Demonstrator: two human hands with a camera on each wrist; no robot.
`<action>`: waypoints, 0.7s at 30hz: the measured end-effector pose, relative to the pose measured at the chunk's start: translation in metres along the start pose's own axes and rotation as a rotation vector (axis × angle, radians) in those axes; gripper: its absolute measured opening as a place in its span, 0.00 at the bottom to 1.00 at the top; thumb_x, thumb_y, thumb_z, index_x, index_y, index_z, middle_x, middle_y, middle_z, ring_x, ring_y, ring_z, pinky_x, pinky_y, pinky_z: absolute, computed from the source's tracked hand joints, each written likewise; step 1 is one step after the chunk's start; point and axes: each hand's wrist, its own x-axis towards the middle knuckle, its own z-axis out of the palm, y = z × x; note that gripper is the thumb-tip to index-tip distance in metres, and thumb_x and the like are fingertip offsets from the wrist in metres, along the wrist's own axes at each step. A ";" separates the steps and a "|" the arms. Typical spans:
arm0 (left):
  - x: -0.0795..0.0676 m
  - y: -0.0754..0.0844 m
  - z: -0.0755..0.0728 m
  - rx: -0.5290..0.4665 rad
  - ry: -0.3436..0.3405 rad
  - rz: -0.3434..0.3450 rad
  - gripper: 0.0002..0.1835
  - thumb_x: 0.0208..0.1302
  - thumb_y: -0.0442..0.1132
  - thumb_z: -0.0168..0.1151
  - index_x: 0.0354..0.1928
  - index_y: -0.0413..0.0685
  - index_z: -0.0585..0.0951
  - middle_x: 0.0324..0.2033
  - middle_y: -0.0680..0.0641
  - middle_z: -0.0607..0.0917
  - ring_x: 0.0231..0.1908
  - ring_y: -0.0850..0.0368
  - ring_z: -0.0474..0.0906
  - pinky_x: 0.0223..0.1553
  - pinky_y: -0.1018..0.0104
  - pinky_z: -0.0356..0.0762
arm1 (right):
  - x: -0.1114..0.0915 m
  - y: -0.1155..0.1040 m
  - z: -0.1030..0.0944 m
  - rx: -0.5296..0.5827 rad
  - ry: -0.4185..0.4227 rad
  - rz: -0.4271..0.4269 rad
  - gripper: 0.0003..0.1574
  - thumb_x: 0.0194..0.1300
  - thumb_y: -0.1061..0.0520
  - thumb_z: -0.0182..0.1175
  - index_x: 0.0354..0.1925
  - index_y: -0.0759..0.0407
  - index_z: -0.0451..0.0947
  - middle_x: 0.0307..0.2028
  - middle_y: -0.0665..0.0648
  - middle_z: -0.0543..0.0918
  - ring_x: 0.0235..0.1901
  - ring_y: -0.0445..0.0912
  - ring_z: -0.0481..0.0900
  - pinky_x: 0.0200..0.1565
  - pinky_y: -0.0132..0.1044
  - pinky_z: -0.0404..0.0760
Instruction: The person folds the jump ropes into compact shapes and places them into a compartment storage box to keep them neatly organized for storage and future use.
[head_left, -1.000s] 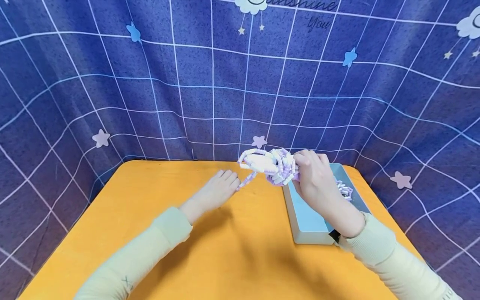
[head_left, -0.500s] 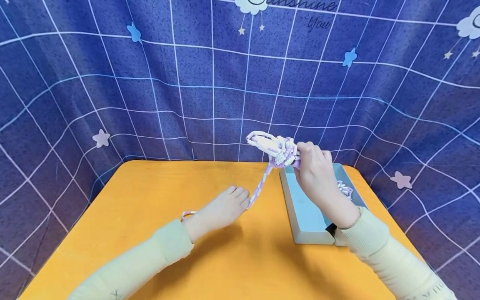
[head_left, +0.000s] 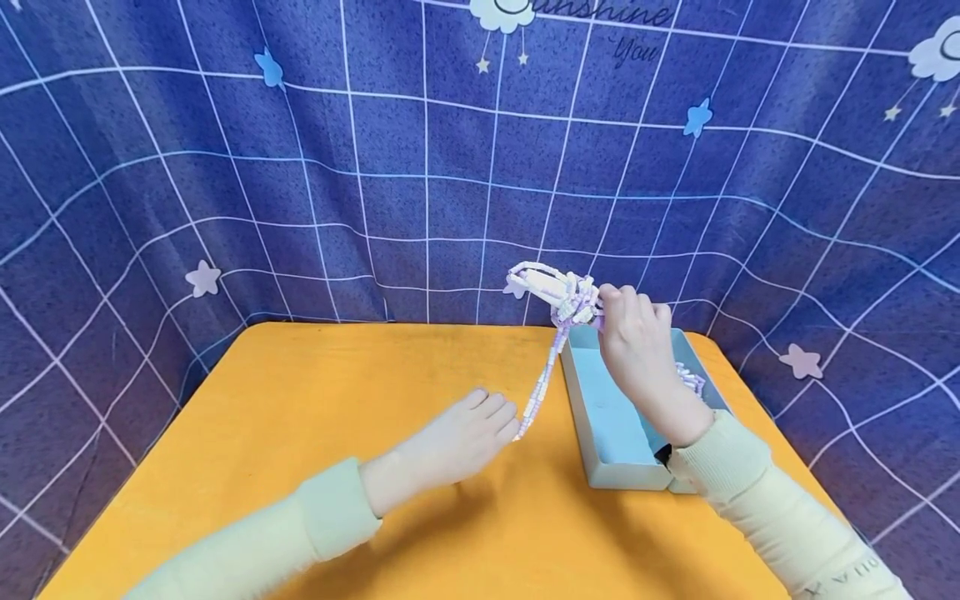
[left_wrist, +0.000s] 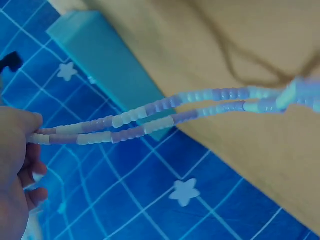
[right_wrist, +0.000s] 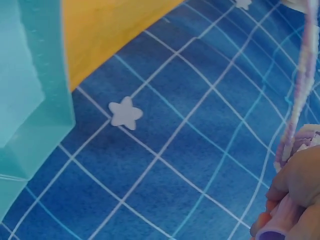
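A purple-and-white beaded jump rope [head_left: 573, 296] is wound into a knotted bundle, raised above the table. My right hand [head_left: 636, 342] grips it at the right end of the bundle. In the right wrist view, a lilac handle [right_wrist: 282, 220] with a hollow end pokes out of that fist. A beaded length slants down from the bundle to my left hand [head_left: 468, 433], lower and further left over the table. The left wrist view shows thumb and fingers [left_wrist: 25, 130] pinching two side-by-side beaded strands [left_wrist: 165, 112], which run off past the right edge.
On the right of the orange table [head_left: 337, 375] stands an open light-blue box [head_left: 596, 417], partly behind my right forearm. Another purple-and-white beaded bundle [head_left: 692, 382] lies in it. A blue gridded curtain [head_left: 375, 167] with stars hangs behind the table.
My left hand has moved down and toward me, drawing a longer beaded length from the bundle. My right hand has shifted slightly up and right with the bundle.
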 end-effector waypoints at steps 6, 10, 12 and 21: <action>0.005 -0.004 -0.020 0.067 0.069 0.049 0.13 0.66 0.36 0.34 0.38 0.49 0.73 0.31 0.52 0.70 0.34 0.55 0.65 0.39 0.64 0.62 | -0.011 0.002 0.012 -0.104 -0.039 -0.030 0.13 0.71 0.63 0.34 0.45 0.65 0.65 0.24 0.62 0.66 0.20 0.56 0.63 0.23 0.47 0.59; 0.009 -0.012 -0.036 0.112 0.066 0.070 0.13 0.64 0.37 0.36 0.40 0.49 0.73 0.31 0.52 0.70 0.33 0.55 0.64 0.38 0.64 0.62 | -0.016 0.001 0.018 -0.156 -0.072 -0.053 0.16 0.73 0.60 0.33 0.44 0.63 0.67 0.25 0.62 0.68 0.21 0.56 0.65 0.24 0.48 0.61; 0.013 -0.016 -0.044 0.108 0.074 0.069 0.12 0.64 0.38 0.38 0.40 0.49 0.73 0.31 0.52 0.70 0.33 0.55 0.63 0.38 0.64 0.62 | -0.018 0.000 0.019 -0.175 -0.096 -0.064 0.17 0.74 0.59 0.32 0.44 0.62 0.68 0.25 0.62 0.68 0.21 0.56 0.64 0.25 0.48 0.61; 0.031 -0.042 -0.073 0.118 0.210 0.068 0.13 0.66 0.35 0.38 0.39 0.48 0.76 0.32 0.51 0.74 0.34 0.54 0.67 0.40 0.63 0.64 | -0.025 -0.009 0.024 -0.180 -0.062 -0.123 0.14 0.70 0.61 0.35 0.43 0.58 0.68 0.25 0.61 0.67 0.22 0.56 0.64 0.25 0.47 0.61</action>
